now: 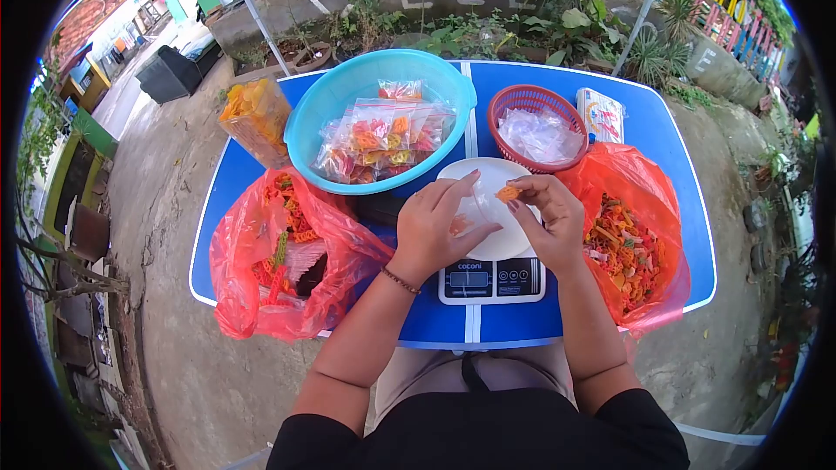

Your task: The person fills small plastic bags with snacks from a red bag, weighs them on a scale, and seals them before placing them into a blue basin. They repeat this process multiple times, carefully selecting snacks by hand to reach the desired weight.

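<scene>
My left hand grips a small clear plastic bag with a little orange content low inside it. Between the thumb and fingertips of my right hand is an orange snack piece, held just right of the bag's mouth. Both hands are over a white plate on a kitchen scale, whose display I cannot read. To the right, a red plastic bag lies open around many colourful snack pieces. Another red plastic bag at the left contains similar pieces.
A light-blue basin holds several filled packets. Clear empty bags lie in a red basket, beside a white pack. A tall bag of orange-yellow pieces stands left on the blue table.
</scene>
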`<state>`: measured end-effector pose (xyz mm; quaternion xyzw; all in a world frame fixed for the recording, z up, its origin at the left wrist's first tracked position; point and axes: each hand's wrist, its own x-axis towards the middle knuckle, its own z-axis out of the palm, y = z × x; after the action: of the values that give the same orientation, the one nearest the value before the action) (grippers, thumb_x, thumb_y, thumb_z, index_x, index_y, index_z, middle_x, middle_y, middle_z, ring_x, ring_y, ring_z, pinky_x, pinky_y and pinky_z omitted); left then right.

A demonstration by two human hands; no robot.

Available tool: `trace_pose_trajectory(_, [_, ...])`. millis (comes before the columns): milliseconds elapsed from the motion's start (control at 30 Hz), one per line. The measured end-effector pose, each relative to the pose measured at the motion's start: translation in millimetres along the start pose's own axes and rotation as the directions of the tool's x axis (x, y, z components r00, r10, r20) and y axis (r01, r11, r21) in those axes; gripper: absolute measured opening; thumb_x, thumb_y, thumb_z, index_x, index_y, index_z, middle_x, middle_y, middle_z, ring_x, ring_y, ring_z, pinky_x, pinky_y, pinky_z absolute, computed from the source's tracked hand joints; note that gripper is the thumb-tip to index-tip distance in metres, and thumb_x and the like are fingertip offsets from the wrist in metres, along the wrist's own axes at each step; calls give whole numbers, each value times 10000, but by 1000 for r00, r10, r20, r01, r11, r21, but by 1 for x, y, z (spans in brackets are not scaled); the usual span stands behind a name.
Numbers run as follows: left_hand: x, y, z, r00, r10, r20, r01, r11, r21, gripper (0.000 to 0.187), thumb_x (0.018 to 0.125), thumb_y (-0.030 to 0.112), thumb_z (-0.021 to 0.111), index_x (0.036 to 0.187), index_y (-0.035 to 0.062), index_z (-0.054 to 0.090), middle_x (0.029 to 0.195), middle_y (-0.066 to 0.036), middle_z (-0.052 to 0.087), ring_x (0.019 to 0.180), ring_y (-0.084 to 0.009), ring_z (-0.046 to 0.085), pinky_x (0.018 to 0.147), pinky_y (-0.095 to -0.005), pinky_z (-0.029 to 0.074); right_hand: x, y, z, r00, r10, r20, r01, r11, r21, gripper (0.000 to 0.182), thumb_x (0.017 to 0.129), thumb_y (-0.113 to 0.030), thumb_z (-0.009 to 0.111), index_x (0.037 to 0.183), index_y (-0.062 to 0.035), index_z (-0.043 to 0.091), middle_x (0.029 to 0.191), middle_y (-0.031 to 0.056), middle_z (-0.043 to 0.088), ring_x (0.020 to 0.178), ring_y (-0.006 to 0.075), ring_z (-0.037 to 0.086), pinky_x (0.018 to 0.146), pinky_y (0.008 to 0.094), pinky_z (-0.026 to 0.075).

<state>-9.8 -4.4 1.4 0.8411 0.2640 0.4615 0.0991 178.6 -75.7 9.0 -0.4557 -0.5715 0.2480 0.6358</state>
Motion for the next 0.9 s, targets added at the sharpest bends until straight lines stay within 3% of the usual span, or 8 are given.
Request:
trace_pose_trajectory(133, [0,1,-1,1000,12,3,-12,1000,-6,709,696,382,894,1286,68,657,973,-67,707,868,-251,692,787,-349,553,-2,-1,6,999,42,-4,-41,989,144,236,842,91,686,1060,1,695,1008,83,728,933,137,691,817,275,548])
trace_pose_trajectory(200, [-1,-1,2,999,36,-21,-37,999,-9,764,669,366,922,1316,70,644,1000,-40,706,774,-188,661,762,-323,551,-2,0,3,999,-5,47,5,1000,-5,222,830,82,706,1032,-10,711,1011,75,739,928,135,682,794,279,533])
trace_pose_trajectory(333, [-3,0,1,999,18,28,-16,998,-60,739,688,352,909,1319,76,642,999,-50,710,810,-209,673,768,-335,548,0,-2,2,997,-49,66,63,972,-228,205,788,56,752,968,-43,745,1010,59,754,897,158,660,756,291,506])
trace_pose_trajectory(533, [-3,3,4,995,57,81,-46,991,-127,722,674,303,911,1315,97,651,1001,-48,709,810,-197,677,770,-333,547,-3,2,2,996,-43,84,63,966,-250,162,765,55,773,897,-34,738,930,35,710,856,165,594,789,307,463])
trace_pose_trajectory(633, [-5,0,8,995,91,50,-85,991,-105,707,681,300,903,1309,96,649,980,-52,707,821,-212,684,753,-344,545,1,-2,2,978,-114,175,175,906,-386,145,767,8,773,902,-41,760,924,45,687,935,224,608,872,365,471])
trace_pose_trajectory(700, [-3,2,7,996,94,5,-94,992,-84,680,703,310,889,1300,94,647,946,-52,703,831,-236,687,723,-352,541,-1,1,4,983,-113,141,154,934,-323,140,779,-5,767,911,-49,755,979,65,660,976,242,585,870,372,466])
trace_pose_trajectory(833, [-5,1,5,999,-38,-5,37,993,-109,702,697,273,890,1327,101,631,986,-51,697,792,-213,680,712,-337,536,1,-17,6,981,-96,167,129,972,-194,151,803,-20,750,947,-64,746,1092,104,624,1010,270,558,867,374,459])
trace_pose_trajectory(900, [-7,0,3,994,-97,43,103,982,-156,701,705,253,889,1335,102,623,1007,-47,695,782,-200,677,702,-328,532,-1,-11,11,969,-134,206,188,945,-267,178,809,-20,750,980,-67,742,1104,100,625,1014,265,565,871,369,459])
